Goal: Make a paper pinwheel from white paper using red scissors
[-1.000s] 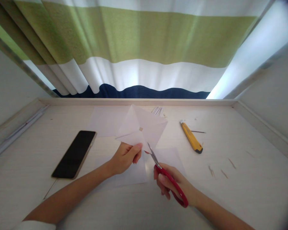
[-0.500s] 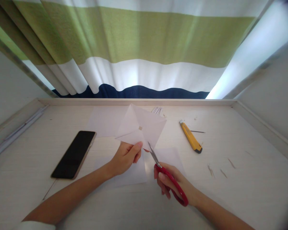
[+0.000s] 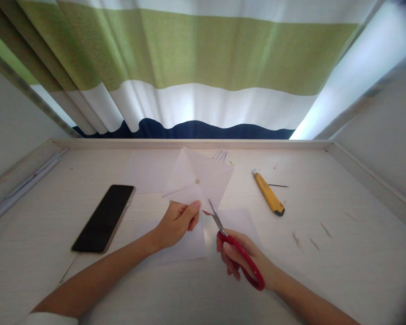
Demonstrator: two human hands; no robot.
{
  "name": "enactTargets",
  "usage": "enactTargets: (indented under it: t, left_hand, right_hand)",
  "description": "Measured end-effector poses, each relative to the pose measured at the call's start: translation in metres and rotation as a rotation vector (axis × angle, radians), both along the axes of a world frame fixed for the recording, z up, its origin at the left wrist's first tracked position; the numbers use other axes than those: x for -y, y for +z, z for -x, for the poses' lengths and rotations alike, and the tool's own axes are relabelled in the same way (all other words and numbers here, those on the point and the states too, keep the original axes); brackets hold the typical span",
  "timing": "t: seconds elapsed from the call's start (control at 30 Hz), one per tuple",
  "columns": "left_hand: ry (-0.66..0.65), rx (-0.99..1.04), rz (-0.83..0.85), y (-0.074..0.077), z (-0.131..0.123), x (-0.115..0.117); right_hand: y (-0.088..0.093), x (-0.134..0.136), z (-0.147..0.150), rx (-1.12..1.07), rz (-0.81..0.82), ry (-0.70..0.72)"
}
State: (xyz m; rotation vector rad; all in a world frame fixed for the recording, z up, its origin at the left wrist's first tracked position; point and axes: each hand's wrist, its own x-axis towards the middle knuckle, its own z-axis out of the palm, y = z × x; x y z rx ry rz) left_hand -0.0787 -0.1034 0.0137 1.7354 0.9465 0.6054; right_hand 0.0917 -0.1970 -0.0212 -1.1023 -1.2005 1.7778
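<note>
My left hand (image 3: 177, 222) pinches the near edge of a white folded paper pinwheel shape (image 3: 199, 183) and holds it tilted up above the table. A small square hole sits at the paper's centre. My right hand (image 3: 238, 257) grips red-handled scissors (image 3: 237, 250), fingers through the loops. The steel blades point up and left, with their tips at the paper's lower edge beside my left thumb. Flat white paper sheets (image 3: 189, 246) lie on the table under both hands.
A black phone (image 3: 104, 218) lies face up to the left. A yellow utility knife (image 3: 269, 192) rests to the right, with a thin dark stick beside it. More white sheets (image 3: 145, 171) lie farther back. Small scraps dot the right side. A striped curtain (image 3: 196, 58) hangs behind the table.
The paper has tilted very slightly and the scissors have shifted a touch; otherwise both hands stay where they were.
</note>
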Motion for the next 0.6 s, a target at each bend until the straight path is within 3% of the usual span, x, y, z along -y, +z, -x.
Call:
enactTargets:
  t: [0.6]
  left_hand:
    - [-0.007, 0.006, 0.003, 0.0005, 0.0, -0.0004]
  right_hand:
    - [0.0027, 0.0013, 0.0005, 0.039, -0.031, 0.004]
